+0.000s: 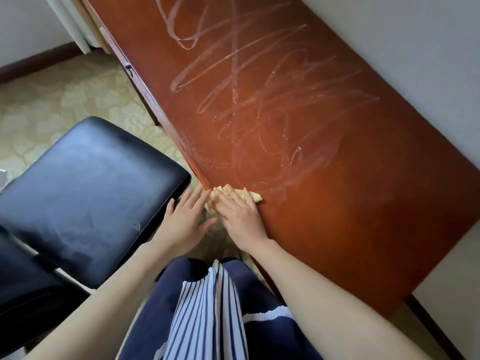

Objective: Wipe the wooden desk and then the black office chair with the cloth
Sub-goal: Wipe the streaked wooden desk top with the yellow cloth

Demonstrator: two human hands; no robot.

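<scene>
Head view. Presses the yellow cloth [254,197] flat on the wooden desk [324,203] at its near edge with the right hand [240,216], fingers straight over it, none curled. Holds the left hand [185,219] open just beside it, fingers spread, off the desk edge, between desk and black office chair [85,190] (contact with the cloth impossible to tell). Shows pale wipe streaks [246,87] looping across the desk top farther up. Wears a striped apron [205,307] over patterned carpet [65,94].
</scene>
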